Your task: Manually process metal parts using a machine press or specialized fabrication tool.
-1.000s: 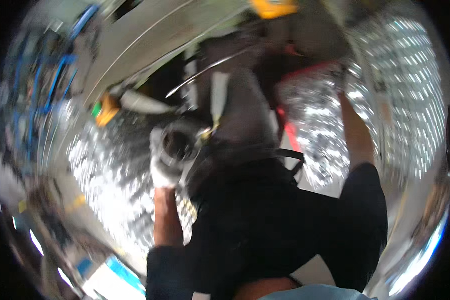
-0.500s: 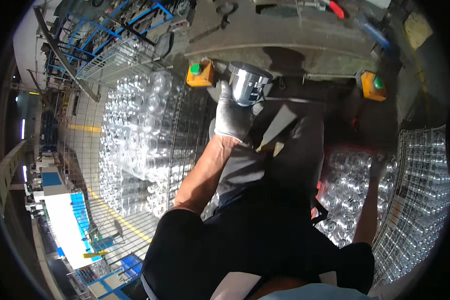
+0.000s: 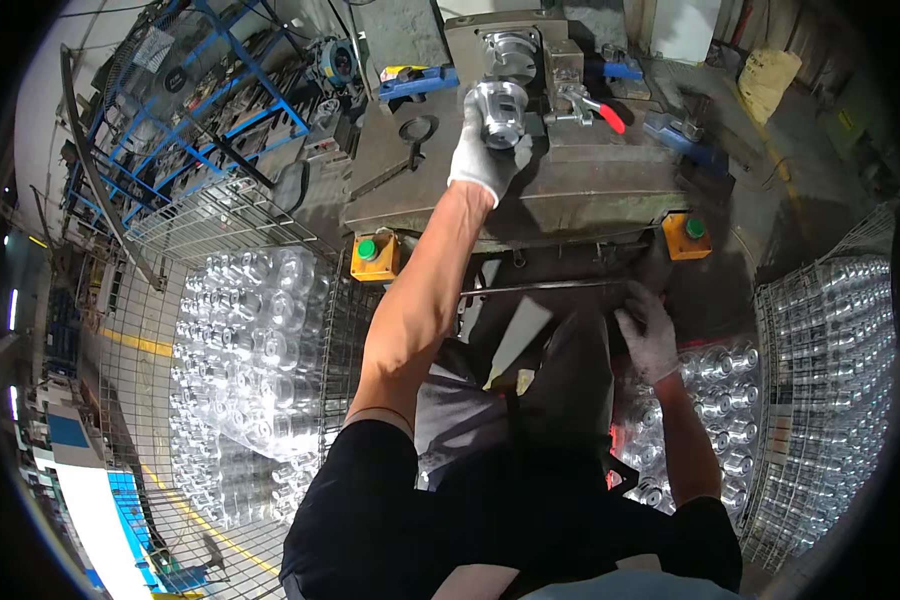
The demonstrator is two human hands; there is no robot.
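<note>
A red-edged bin [image 3: 614, 440] held shiny metal pieces [image 3: 715, 405]; by its far rim the right hand [image 3: 650, 332] hung loosely spread. The left cage [image 3: 130, 380] and right cage [image 3: 770, 515] held similar pieces. Farther off, the left hand [image 3: 480, 165] gripped a silvery cylinder [image 3: 501, 112] just before the bench fixture [image 3: 564, 62].

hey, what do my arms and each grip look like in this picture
Short black sleeves, with both forearms bare below them. A whitish glove covers the left grip to the wrist; the right grip wears a similar pale one, looking greyer.
</note>
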